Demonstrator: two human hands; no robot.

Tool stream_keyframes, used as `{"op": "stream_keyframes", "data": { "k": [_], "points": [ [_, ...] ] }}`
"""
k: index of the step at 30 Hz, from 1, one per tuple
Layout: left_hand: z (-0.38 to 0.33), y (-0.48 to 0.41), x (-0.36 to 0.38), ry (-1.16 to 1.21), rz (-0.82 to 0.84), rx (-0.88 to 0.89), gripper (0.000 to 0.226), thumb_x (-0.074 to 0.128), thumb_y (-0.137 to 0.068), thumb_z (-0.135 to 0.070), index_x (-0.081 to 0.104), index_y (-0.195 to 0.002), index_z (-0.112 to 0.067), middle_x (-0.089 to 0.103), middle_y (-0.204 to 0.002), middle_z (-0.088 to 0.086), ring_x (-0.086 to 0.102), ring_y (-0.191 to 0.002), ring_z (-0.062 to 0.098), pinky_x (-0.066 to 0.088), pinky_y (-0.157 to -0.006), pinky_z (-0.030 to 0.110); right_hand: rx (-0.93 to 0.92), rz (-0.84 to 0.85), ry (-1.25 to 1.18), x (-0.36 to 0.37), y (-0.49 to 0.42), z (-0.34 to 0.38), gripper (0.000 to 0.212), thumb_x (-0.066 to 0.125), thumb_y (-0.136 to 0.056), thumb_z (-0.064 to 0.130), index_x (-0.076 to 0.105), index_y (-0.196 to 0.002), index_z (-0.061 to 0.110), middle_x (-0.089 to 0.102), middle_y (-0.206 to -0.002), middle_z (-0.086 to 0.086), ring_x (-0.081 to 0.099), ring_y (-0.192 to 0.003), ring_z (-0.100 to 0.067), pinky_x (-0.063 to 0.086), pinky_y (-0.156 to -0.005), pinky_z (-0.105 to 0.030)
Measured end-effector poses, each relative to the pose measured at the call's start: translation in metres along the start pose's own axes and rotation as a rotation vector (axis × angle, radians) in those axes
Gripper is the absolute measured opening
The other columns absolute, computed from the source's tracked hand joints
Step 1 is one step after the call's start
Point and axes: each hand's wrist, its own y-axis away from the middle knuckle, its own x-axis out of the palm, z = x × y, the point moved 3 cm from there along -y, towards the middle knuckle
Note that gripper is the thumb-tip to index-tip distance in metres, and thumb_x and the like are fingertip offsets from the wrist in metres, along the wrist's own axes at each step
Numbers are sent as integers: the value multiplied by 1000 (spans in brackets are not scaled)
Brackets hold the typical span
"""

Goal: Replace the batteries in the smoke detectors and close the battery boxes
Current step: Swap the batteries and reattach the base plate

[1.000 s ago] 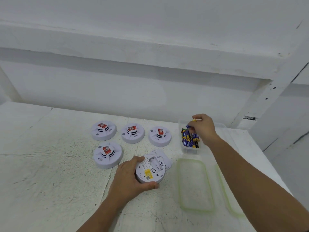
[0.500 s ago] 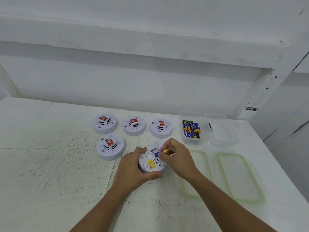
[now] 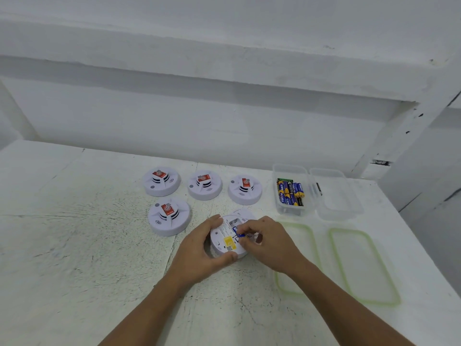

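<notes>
A white smoke detector (image 3: 225,242) lies upside down on the table, its back with a yellow label and an open battery bay facing up. My left hand (image 3: 199,250) grips its left rim. My right hand (image 3: 268,242) pinches a blue battery (image 3: 238,233) and holds it at the bay. A round white cover (image 3: 245,213) lies just behind the detector, partly hidden. Several more detectors stand face up: three in a back row (image 3: 204,186) and one in front (image 3: 169,217).
A clear box (image 3: 290,208) with several blue batteries stands at the back right, beside a second clear box (image 3: 336,196) holding one dark battery. Two green-rimmed lids (image 3: 363,267) lie flat on the table to the right. A white wall runs behind the table.
My right hand took a battery from the clear box and carried it left to the upturned detector, where it now sits lower in the bay. My left hand kept its grip.
</notes>
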Motion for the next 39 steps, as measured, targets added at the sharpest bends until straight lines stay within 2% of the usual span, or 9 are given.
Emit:
{"op": "stream_keyframes", "data": {
  "k": [4, 8, 11, 17, 25, 29, 31, 36, 39],
  "points": [
    [-1, -1, 0, 41, -4, 4, 80, 91, -56, -38, 53, -127, -34, 54, -132, -19, 54, -119, -3, 49, -100, 27, -33, 86, 11, -6, -2, -2, 23, 63, -86, 20, 66, -108, 28, 55, -88, 19, 48, -85, 4, 41, -74, -14],
    [-3, -1, -1, 25, -16, -16, 81, 91, -54, -40, 55, -126, -33, 59, -122, -21, 59, -110, -3, 52, -95, 27, -2, 117, -28, -6, -7, -9, 14, 67, -83, 23, 69, -96, 26, 66, -104, 4, 58, -91, -7, 51, -81, -28],
    [-2, -2, -2, 8, -26, -26, 83, 90, -51, -45, 55, -126, -35, 59, -122, -20, 59, -110, -2, 52, -95, 29, -4, 129, -41, -7, -10, -9, 11, 66, -84, 20, 72, -93, 19, 69, -102, 1, 62, -90, -14, 52, -81, -37],
    [-2, -2, -1, 23, -43, -48, 87, 93, -49, -42, 57, -127, -32, 60, -125, -17, 59, -112, -1, 52, -95, 26, 24, 119, -79, -7, -12, -10, 21, 66, -87, 17, 73, -106, 23, 67, -104, 13, 60, -90, -3, 48, -79, -15],
    [-3, -5, 0, 67, -51, -71, 86, 96, -48, -32, 59, -126, -26, 62, -123, -15, 60, -111, 0, 52, -95, 25, 14, 89, -82, -2, -15, -11, 20, 66, -86, 13, 73, -104, 19, 68, -112, 5, 59, -99, -6, 47, -88, -24],
    [-2, -4, 0, 73, -52, -78, 86, 96, -48, -32, 59, -126, -25, 63, -123, -14, 60, -111, 0, 52, -95, 27, -25, 87, -68, 0, -14, -14, 21, 65, -87, 13, 73, -106, 19, 68, -113, 7, 53, -91, 14, 39, -80, -4],
    [-3, -4, 0, 66, -56, -73, 86, 96, -47, -32, 59, -125, -25, 64, -122, -14, 61, -111, 1, 53, -94, 27, -53, 88, -58, 1, -13, -15, 20, 65, -88, 13, 73, -105, 18, 68, -113, 8, 49, -92, 20, 36, -78, -1],
    [-3, -4, -1, 70, -65, -74, 85, 96, -48, -28, 60, -125, -24, 63, -124, -13, 60, -111, 0, 52, -94, 24, -139, 61, 6, 3, -9, -14, 18, 63, -87, 11, 74, -101, 15, 68, -114, 12, 49, -100, 0, 33, -81, -1],
    [-4, -4, -1, 64, -74, -70, 85, 96, -48, -27, 60, -125, -24, 63, -121, -15, 60, -108, -4, 50, -89, 14, -171, 20, 1, 8, -4, -14, 22, 58, -86, 12, 73, -101, 13, 68, -115, 10, 49, -97, -12, 39, -82, -9]
  ]
}}
